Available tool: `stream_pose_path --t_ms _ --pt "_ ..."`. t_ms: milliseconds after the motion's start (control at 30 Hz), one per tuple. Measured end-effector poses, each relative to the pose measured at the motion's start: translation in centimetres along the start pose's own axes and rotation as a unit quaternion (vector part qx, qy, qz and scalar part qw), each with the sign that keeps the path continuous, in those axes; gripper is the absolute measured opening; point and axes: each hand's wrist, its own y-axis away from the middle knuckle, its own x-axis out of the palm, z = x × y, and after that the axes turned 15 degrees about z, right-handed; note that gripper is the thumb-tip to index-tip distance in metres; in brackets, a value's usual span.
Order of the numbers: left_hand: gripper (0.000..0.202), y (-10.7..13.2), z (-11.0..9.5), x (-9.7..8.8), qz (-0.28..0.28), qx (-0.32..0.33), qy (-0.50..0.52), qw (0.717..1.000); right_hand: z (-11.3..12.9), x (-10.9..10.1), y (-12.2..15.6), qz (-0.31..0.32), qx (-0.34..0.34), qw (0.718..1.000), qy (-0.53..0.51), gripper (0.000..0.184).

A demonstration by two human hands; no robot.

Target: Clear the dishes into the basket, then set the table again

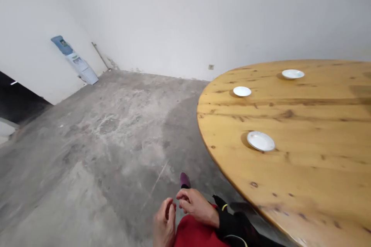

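Note:
My left hand (165, 222) is low in the head view, its fingers loosely curled with a gap to the thumb and nothing seen in it. Just to its right, my right hand (198, 207) reaches in from a black sleeve, fingers bent and slightly apart, also with nothing visible in them. The two hands are close together, in front of red clothing (193, 233), left of the table. Three white plates lie on the wooden table, away from both hands: a near plate (261, 141), a middle plate (242, 91) and a far plate (293, 74).
The round wooden table (304, 170) fills the right side, its curved edge close to my right arm. Grey concrete floor (116, 154) spreads to the left. A water dispenser (82, 68) stands by the far left wall, near a dark doorway (20, 100). A purple shoe (184, 180) shows below.

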Motion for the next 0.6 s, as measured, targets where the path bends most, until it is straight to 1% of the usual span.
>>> stream_pose_path --t_ms 133,233,300,400,500,600 --pt "0.067 -6.4 0.8 -4.7 -0.023 -0.05 0.012 0.998 3.3 -4.5 -6.7 -0.007 -0.029 1.0 0.007 0.031" --pt "0.068 -11.3 0.4 -7.8 -0.05 -0.063 0.011 0.997 5.0 -8.4 -11.0 -0.025 -0.037 0.999 -0.009 0.032" --pt "0.068 -14.3 -0.3 -9.2 -0.047 -0.059 0.006 0.997 5.5 -10.8 -13.5 -0.043 -0.031 0.999 -0.011 0.031" --pt "0.069 -18.3 -1.3 -10.2 -0.009 -0.05 0.003 0.999 5.7 -13.7 -16.1 -0.065 -0.034 0.997 -0.025 0.031" --pt "0.063 -22.0 -2.0 -10.6 0.023 -0.032 -0.02 0.999 5.7 -15.4 -17.7 -0.088 -0.029 0.994 -0.053 0.03" --pt "0.057 -26.2 -2.9 -11.2 0.079 0.032 -0.061 0.994 5.5 -16.4 -18.8 -0.119 -0.007 0.991 -0.067 0.029"
